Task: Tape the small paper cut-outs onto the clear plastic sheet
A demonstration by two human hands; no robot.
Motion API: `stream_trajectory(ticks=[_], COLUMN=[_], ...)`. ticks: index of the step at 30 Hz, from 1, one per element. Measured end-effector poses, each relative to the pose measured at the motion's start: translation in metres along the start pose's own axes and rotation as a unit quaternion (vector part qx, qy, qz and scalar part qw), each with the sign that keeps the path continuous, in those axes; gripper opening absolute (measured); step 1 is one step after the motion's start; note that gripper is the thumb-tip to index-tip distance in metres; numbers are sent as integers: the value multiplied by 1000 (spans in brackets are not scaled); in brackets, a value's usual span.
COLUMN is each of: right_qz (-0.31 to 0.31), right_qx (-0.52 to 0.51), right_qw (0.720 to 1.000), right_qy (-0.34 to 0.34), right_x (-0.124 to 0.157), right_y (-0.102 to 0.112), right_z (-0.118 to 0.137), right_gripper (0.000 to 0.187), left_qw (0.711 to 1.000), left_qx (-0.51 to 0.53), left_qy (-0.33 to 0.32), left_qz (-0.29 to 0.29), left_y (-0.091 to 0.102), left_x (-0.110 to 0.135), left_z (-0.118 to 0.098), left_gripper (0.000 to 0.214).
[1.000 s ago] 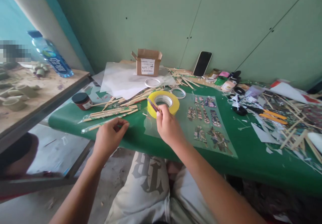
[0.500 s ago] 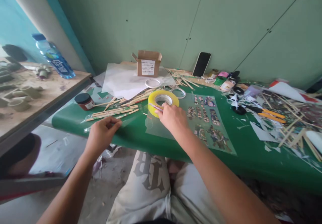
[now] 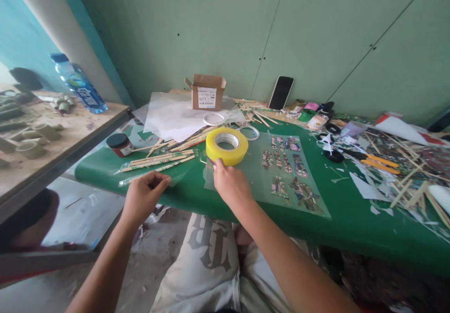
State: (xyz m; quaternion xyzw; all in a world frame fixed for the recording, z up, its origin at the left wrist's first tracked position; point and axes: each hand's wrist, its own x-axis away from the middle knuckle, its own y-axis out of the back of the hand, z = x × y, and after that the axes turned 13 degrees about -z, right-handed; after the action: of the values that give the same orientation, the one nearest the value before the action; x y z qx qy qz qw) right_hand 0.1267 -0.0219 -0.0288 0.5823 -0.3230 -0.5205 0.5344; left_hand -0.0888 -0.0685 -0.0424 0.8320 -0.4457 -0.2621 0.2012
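Observation:
My left hand (image 3: 146, 192) is closed in a pinch at the table's front edge, below the sticks. A faint strip of clear tape (image 3: 180, 176) stretches rightward from its fingertips. My right hand (image 3: 230, 182) is closed around a thin tool, mostly hidden; its slim tip points left, and I cannot make out its kind. Just beyond that hand lies a thick yellow roll of tape (image 3: 228, 157). A clear sheet (image 3: 251, 182) bearing several dark patterned cutouts (image 3: 277, 160) lies to the right. Several wooden sticks (image 3: 160, 159), some with patterned wrapping, lie beyond my left hand.
A dark-lidded jar (image 3: 119, 145) stands on the left, near white paper (image 3: 165, 116) and an open carton (image 3: 208, 93). A phone (image 3: 281, 93) leans on the wall. Orange-handled scissors (image 3: 381, 163) lie among scraps at right. A bottle (image 3: 80, 85) stands on the side table.
My right hand has moved toward me and slightly left, off the middle of the tape roll to its near side. My left hand stays in nearly the same place.

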Motion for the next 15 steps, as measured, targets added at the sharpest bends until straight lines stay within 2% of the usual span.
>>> stream_trajectory(ticks=[4,15], right_qz=[-12,-14], right_qx=[-3,6], right_qw=[1000,1000], right_qy=[-3,16], right_x=[-8,-8], right_y=[-5,-6], right_z=[1,7], right_gripper=[27,29], left_qw=[1000,998], left_qx=[16,44], left_qy=[-4,20], left_qz=[11,26], left_y=[1,2], left_x=[0,1], left_z=[-1,-2], left_gripper=[35,36])
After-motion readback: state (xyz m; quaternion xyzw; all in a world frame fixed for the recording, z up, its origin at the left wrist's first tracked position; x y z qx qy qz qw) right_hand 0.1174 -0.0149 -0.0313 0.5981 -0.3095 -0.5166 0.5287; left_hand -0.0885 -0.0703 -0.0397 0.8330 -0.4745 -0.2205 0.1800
